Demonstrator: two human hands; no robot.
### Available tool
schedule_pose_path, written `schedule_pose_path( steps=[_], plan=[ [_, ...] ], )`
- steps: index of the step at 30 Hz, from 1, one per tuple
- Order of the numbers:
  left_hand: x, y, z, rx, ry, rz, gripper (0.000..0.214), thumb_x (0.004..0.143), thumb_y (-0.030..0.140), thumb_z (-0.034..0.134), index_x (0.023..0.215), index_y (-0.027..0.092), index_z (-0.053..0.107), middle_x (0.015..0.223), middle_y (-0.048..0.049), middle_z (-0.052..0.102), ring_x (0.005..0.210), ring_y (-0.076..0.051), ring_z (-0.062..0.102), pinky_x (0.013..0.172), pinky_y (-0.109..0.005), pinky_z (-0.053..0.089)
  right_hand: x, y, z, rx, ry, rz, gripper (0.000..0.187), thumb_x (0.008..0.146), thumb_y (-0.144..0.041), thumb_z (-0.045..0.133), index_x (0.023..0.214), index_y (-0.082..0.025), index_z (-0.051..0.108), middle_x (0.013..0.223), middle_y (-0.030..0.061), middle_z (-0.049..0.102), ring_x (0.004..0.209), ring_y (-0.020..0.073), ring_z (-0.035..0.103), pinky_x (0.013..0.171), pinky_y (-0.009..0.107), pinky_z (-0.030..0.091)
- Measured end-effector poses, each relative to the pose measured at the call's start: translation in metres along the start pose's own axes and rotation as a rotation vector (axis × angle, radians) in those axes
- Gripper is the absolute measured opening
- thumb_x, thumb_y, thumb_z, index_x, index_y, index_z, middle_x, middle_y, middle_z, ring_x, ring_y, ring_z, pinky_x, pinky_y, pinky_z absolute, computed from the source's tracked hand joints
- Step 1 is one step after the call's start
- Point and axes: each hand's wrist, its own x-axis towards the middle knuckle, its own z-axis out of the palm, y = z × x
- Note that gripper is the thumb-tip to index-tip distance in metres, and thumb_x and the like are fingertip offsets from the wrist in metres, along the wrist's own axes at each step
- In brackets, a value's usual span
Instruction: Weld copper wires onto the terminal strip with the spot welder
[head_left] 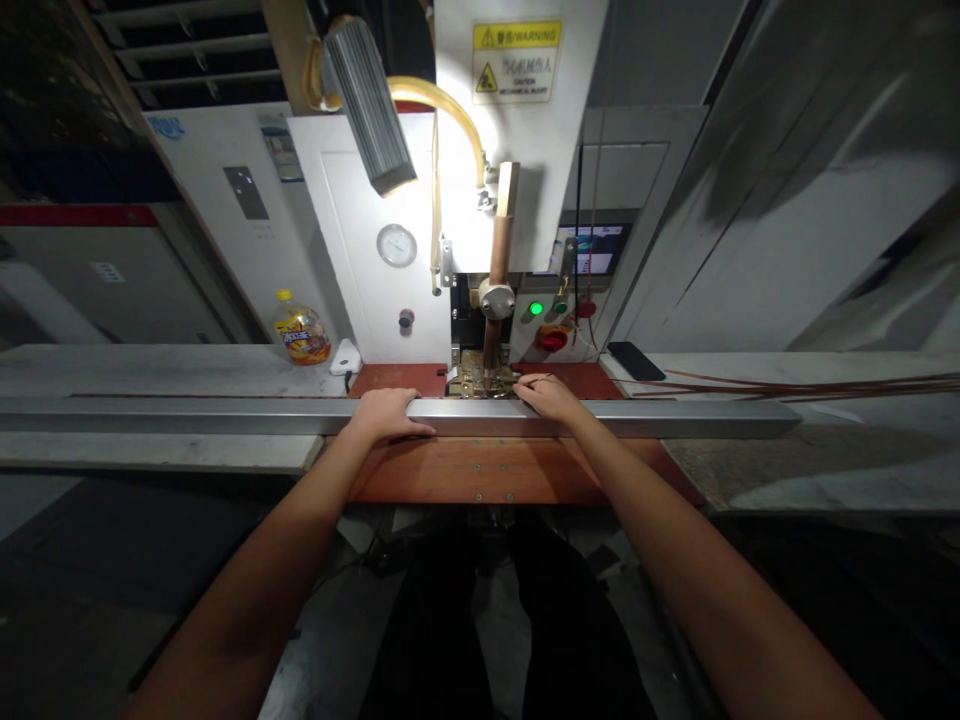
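A long silver metal bar [495,418] lies crosswise in front of a welding-type machine with a copper electrode rod [490,345]. My left hand [386,414] is wrapped over the bar left of the electrode, thumb along its near side. My right hand [549,396] reaches over the bar to the right of the electrode tip. Its fingers are pinched on a small thin piece, too small to name. Just beyond the bar, a brass-coloured fixture [471,375] sits under the electrode, partly hidden by it.
A reddish-brown board [427,470] supports the bar. Behind it stand a bottle of orange liquid [302,335], a small white object [346,357] and a black phone-like slab [636,361]. Several thin brown rods [780,388] lie at right. A lit green button [536,309] and red switch [553,341] face me.
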Motion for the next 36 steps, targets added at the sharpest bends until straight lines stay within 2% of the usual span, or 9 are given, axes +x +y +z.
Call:
schedule_pose_path(
  steps=[14, 36],
  plan=[
    [-0.0014, 0.0026, -0.0006, -0.023, 0.017, -0.020, 0.089, 0.061, 0.094, 0.055, 0.124, 0.031, 0.067, 0.127, -0.0090, 0.072, 0.114, -0.036, 0.065, 0.091, -0.040, 0.047, 0.0001, -0.0004, 0.0003, -0.026, -0.002, 0.000, 0.034, 0.091, -0.037, 0.045, 0.076, -0.022, 0.070, 0.091, 0.0067, 0.076, 0.087, 0.0208, 0.065, 0.084, 0.026, 0.043],
    [-0.0014, 0.0002, 0.0032, -0.007, 0.032, -0.017, 0.093, 0.060, 0.097, 0.051, 0.121, 0.028, 0.067, 0.124, -0.0106, 0.073, 0.111, -0.038, 0.066, 0.087, -0.041, 0.048, -0.0032, -0.0046, -0.0011, -0.014, 0.004, 0.012, 0.033, 0.091, -0.037, 0.043, 0.074, -0.022, 0.067, 0.086, 0.0060, 0.074, 0.082, 0.0190, 0.063, 0.080, 0.026, 0.041]
  ],
)
